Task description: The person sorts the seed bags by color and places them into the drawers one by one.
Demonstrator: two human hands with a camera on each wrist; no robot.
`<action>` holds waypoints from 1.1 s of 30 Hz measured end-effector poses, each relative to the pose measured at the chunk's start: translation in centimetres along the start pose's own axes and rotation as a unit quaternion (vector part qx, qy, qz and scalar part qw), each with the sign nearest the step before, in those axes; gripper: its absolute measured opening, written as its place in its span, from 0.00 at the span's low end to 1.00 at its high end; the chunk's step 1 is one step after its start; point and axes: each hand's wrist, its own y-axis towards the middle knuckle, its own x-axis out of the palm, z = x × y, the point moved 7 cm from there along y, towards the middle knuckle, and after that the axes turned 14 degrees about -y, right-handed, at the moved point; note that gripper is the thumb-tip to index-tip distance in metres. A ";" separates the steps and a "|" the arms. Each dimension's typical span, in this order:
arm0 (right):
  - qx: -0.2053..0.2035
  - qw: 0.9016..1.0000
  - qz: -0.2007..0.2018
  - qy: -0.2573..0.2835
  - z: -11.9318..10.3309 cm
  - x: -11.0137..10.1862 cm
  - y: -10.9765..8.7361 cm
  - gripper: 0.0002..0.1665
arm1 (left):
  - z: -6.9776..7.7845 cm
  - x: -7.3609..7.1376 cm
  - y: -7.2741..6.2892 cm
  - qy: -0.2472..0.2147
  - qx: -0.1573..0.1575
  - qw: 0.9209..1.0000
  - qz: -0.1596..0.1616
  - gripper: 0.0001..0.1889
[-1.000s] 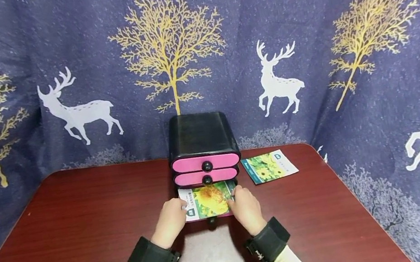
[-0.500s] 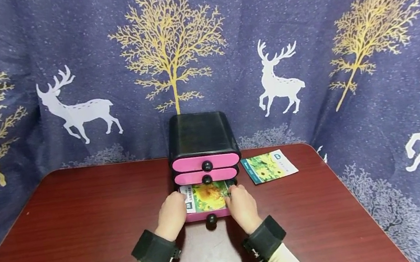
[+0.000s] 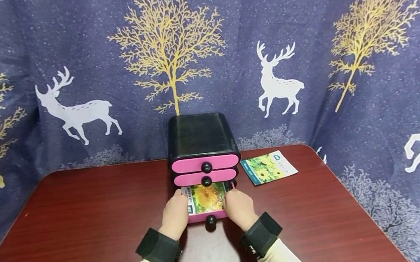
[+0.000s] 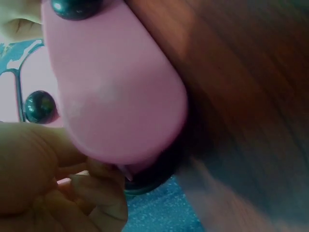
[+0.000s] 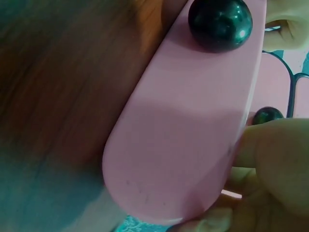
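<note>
A booklet [image 3: 207, 198] with an orange and yellow flower on its cover lies in the pulled-out bottom drawer [image 3: 197, 218] of a small black drawer unit [image 3: 200, 135]. At the booklet's left edge my left hand [image 3: 174, 214] grips with curled fingers, close against the drawer's side. My right hand [image 3: 240, 206] holds the opposite edge in the same way. Both wrist views show the thumb reaching behind the pink drawer front [image 5: 169, 145], with the other fingers bent by its rounded end. The fingertips inside the drawer are hidden.
Two upper pink drawers, each with a round black knob [image 3: 206, 167], are pushed in. A second flower-covered booklet [image 3: 268, 167] lies right of the unit on the dark red table [image 3: 98, 231]. Behind the table hangs a blue curtain [image 3: 200, 68] with deer and trees.
The booklet has gone down and back into the bottom drawer, baring the pink drawer front. Both hands have followed it and drawn slightly closer together.
</note>
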 end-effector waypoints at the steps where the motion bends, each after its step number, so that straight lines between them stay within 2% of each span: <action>1: 0.004 1.000 -0.001 0.005 0.0 0.0 0.0 0.18 | 0.0 0.1 0.1 0.000 -0.001 1.000 -0.002 0.06; 7: 0.032 0.999 -0.031 0.024 0.1 -0.2 -0.1 0.21 | -0.1 0.5 0.4 0.005 -0.030 0.999 -0.029 0.09; 13: 0.049 0.997 -0.062 0.023 0.3 0.2 -0.2 0.20 | -0.1 0.5 0.5 0.035 -0.046 0.998 -0.028 0.11; 18: 0.053 0.995 -0.084 0.028 0.5 0.5 -0.1 0.19 | -0.3 0.6 0.4 0.032 -0.058 0.997 -0.034 0.11; 22: 0.053 0.994 -0.086 0.036 0.6 0.7 -0.2 0.19 | -0.3 0.6 0.3 0.023 -0.052 0.998 -0.030 0.08; 27: 0.050 0.994 -0.083 0.049 0.6 1.1 -0.6 0.19 | 0.0 0.5 -0.3 -0.022 -0.035 0.999 -0.004 0.05; 33: 0.042 0.994 -0.071 0.069 0.9 0.9 -0.8 0.12 | 1.9 -0.1 -0.9 -0.090 0.003 0.996 0.021 0.08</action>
